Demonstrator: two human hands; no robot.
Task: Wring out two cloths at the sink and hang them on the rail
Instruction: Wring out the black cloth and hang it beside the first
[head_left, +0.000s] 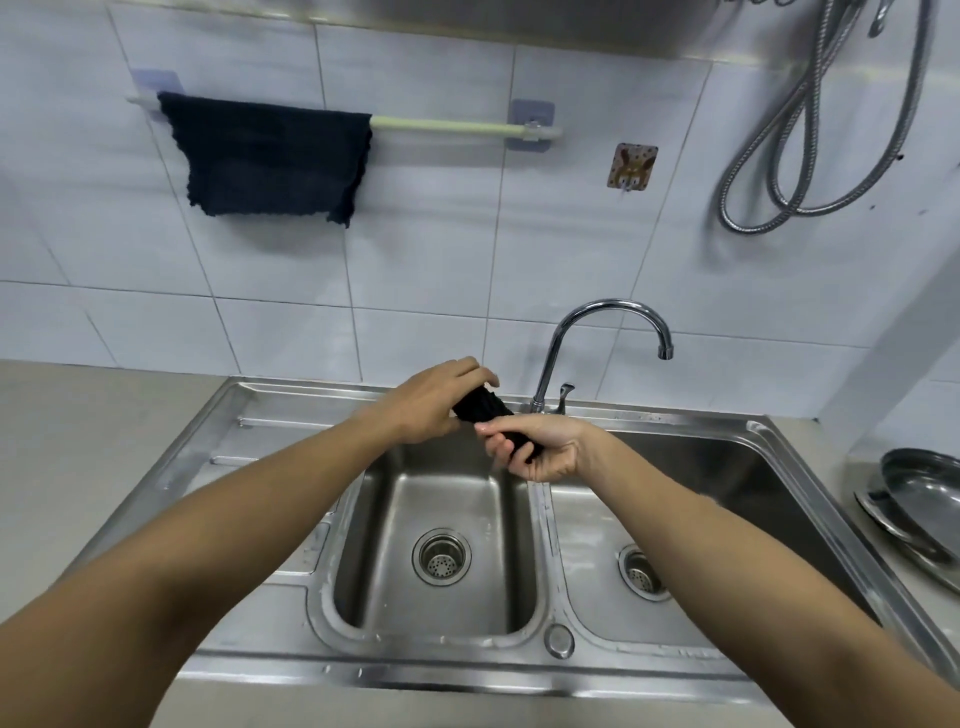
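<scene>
Two bare forearms are being stretched out over the front rim of the steel sink (363, 670), meeting above the back of the left basin. A dark rolled cloth (485, 410) is being gripped at both ends: the left hand (436, 400) is closed over its far end, the right hand (540, 449) is clamped round its near end. The other dark cloth (270, 156) is already hanging over the left part of the rail (441, 124).

Water is likely being squeezed out near the divider between the basins, so drips could be thrown onto the rear ledge if the twist is being made too far back. The tap (597, 332) is standing just beside the hands, and knuckles could be knocked on it. Room is being left on the rail's bare right stretch; the hook (631, 166) and the hose (831, 130) are hanging well apart from it. Steel trays (919, 499) are resting at the right edge.
</scene>
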